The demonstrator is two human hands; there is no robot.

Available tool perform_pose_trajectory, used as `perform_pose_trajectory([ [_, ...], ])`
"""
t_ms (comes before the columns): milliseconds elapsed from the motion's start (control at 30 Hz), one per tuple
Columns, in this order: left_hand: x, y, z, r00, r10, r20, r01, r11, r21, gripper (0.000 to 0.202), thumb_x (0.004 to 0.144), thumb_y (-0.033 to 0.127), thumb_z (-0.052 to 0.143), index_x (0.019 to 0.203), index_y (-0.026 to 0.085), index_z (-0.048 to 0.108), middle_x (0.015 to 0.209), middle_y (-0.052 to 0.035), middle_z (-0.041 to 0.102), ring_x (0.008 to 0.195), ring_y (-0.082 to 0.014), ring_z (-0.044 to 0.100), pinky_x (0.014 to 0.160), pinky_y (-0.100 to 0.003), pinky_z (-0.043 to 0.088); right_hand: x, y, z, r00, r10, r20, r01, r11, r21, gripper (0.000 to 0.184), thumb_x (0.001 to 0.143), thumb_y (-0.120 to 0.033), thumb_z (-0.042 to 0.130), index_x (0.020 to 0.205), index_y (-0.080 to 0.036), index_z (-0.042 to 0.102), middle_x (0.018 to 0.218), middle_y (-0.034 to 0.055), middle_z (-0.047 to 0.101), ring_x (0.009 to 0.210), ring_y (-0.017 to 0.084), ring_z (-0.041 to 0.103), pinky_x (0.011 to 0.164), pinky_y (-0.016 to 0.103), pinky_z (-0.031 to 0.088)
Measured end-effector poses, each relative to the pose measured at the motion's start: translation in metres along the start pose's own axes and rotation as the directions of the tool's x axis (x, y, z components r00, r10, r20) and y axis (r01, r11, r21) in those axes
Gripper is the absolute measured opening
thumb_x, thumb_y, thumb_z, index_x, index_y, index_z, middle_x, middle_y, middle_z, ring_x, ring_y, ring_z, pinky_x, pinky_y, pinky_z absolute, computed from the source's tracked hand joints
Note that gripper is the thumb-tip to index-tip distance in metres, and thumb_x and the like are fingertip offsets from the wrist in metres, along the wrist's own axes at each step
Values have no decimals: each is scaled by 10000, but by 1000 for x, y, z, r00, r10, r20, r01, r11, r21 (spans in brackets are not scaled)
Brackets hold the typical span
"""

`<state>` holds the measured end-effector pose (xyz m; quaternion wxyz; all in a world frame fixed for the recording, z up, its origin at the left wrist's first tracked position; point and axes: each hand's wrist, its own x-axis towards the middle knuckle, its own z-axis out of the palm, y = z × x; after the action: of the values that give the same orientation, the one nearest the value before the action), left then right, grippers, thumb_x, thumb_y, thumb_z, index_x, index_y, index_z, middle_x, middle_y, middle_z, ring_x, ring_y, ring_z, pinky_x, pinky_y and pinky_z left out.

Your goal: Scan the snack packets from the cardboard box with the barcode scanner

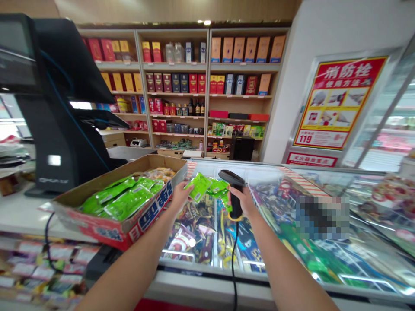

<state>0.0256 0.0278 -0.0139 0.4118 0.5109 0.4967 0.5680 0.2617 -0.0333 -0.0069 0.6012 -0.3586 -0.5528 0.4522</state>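
My left hand [181, 196] is closed on the edge of a bright green snack packet [199, 186], its printed barcode facing me. In my right hand [243, 198] is a black handheld barcode scanner [236, 183], gripped upright, with its cable hanging down toward me. Several more green packets [218, 186] show between the packet and the scanner; whether they rest on the glass or are held by my right fingers I cannot tell. On the left, an open cardboard box [123, 233] contains similar green packets [129, 201] and some yellowish-brown packs [160, 173].
A glass-topped chest freezer [214, 255] full of wrapped goods spans the middle and right. A black checkout terminal [61, 116] stands on the white counter [19, 216] at left. Shelves [175, 67] of boxed bottles line the back wall. A red fire-hydrant sign [340, 103] hangs at right.
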Motion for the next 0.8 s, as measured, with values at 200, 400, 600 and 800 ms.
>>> perform_pose_trajectory([
  [200, 7, -27, -4, 1000, 20, -10, -19, 999, 27, 202, 686, 279, 709, 678, 156, 548, 458, 49, 526, 354, -121, 498, 311, -198, 364, -6, 0, 3, 922, 173, 347, -127, 980, -153, 296, 716, -452, 730, 733, -170, 640, 480, 6, 603, 372, 136, 524, 398, 248, 410],
  [400, 6, -22, 0, 998, 50, -23, -50, 998, 30, 243, 706, 310, 727, 663, 161, 541, 419, 69, 470, 313, -97, 449, 315, -180, 312, -12, -1, 13, 875, 267, 403, -161, 947, -278, 268, 715, -439, 731, 670, -191, 638, 478, 2, 604, 338, 126, 485, 371, 251, 398],
  [600, 5, -21, 1, 997, 69, -22, -68, 997, 47, 224, 708, 289, 715, 663, 158, 539, 447, 57, 504, 313, -110, 473, 295, -192, 332, -14, -5, 16, 861, 282, 424, -156, 939, -308, 268, 711, -412, 716, 608, -192, 604, 445, -11, 580, 358, 132, 504, 391, 245, 404],
  [800, 4, -18, 2, 999, 47, -21, -46, 999, 24, 276, 676, 327, 752, 666, 155, 538, 458, 60, 504, 344, -120, 510, 301, -200, 381, -14, -6, 14, 855, 288, 430, -154, 935, -321, 251, 714, -404, 697, 613, -191, 612, 455, -12, 584, 370, 130, 506, 407, 245, 411],
])
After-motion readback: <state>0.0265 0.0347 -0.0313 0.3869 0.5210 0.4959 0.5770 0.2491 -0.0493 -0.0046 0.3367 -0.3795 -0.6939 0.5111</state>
